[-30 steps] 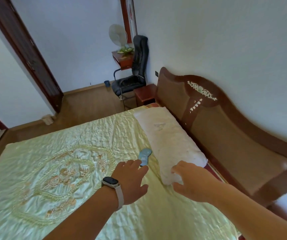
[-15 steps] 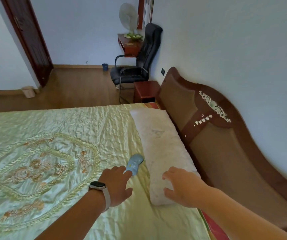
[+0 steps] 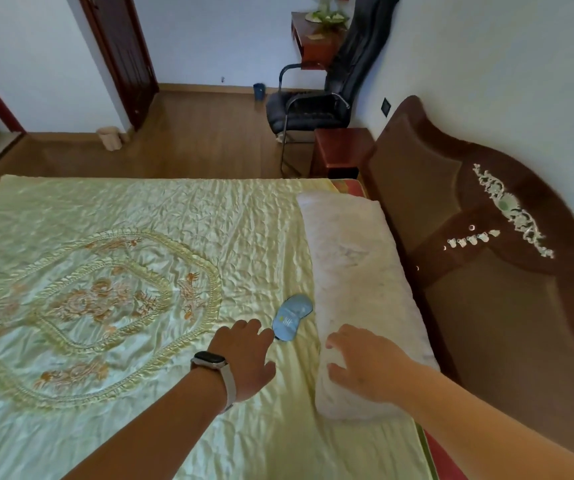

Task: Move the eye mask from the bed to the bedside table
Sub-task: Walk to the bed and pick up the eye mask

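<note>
Eye mask (image 3: pixel 292 317) lies diagonally, far end toward the pillow (image 3: pixel 358 271); both hands' fingers spread, empty.

Eye mask (image 3: pixel 292 317) on bed (image 3: pixel 112 237), left of pillow (image 3: pixel 358 271); bedside table (image 3: pixel 342 150) beyond, w/ chair (image 3: pixel 310 109) behind.

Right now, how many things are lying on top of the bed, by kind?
Eye mask: 1
Pillow: 1
Bedspread: 1
Total: 3
</note>
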Demonstrator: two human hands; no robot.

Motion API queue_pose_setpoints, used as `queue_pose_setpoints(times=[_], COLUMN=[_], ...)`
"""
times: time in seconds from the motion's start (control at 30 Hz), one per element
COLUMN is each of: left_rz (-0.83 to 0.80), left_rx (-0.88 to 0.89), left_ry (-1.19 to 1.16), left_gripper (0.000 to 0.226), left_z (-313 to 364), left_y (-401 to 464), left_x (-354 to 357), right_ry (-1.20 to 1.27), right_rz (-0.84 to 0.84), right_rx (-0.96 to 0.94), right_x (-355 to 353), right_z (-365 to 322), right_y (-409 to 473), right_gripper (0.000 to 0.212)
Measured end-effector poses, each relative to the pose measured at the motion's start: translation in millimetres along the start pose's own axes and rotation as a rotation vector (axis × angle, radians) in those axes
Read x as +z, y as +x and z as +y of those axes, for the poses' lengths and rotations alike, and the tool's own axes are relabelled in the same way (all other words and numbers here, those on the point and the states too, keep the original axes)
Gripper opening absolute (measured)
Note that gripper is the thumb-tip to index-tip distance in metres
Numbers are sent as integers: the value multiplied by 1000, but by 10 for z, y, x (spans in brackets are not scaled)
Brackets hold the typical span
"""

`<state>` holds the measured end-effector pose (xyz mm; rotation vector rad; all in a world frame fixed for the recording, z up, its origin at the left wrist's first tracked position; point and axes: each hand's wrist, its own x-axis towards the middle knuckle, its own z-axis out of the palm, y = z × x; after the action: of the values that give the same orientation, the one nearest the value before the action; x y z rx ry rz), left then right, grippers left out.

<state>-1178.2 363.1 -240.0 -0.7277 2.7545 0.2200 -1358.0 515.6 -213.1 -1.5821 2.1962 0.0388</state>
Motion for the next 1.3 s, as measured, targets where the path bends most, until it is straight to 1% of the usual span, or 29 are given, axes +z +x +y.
queue_pose_setpoints(times=[0.1, 0.2, 0.33, 0.47, 0.67, 0.73, 0.83, 0.97, 1.1, 1.17, 1.3], left_rz=[-18, -72, -131, -104, -110, -101, -29, 25, 101, 130, 85], left_rx=[-12, -54, -109, -152, -222, -263, -292, -274, -235, -198, -161], left_ry=[-26, -80, -189, -274, -364, -413, -479, -455, -411, -392, -400], left_gripper=[51, 49, 55, 59, 51, 52, 60, 74, 81, 84, 95], left_z=[83, 130, 204, 212, -3, -52, -125, -206, -289, -299, -263], left_y=[340, 743, 1192, 1583, 2248, 2441, 2711, 3016, 3199, 3253, 3283], left_x=[131, 417, 901, 1405, 2294, 2589, 3001, 3412, 3650, 3727, 3844], right_ry=[34, 75, 123, 185, 276, 241, 180, 116, 14, -38, -91], right_rz=[-31, -32, -53, -42, -57, -40, 21, 62, 59, 57, 86], right_rx=[-18, -21, -3, 6, 2, -2, 25, 3, -73, -128, -187], right_x=[115, 379, 767, 1182, 1884, 2119, 2444, 2735, 2960, 3070, 3216], right_z=[241, 505, 804, 1039, 1303, 1376, 1488, 1664, 1816, 1869, 1864], right_y=[312, 676, 1183, 1713, 2426, 2636, 2973, 3415, 3721, 3828, 3985], right_gripper=[46, 43, 38, 41, 49, 49, 49, 48, 43, 46, 59])
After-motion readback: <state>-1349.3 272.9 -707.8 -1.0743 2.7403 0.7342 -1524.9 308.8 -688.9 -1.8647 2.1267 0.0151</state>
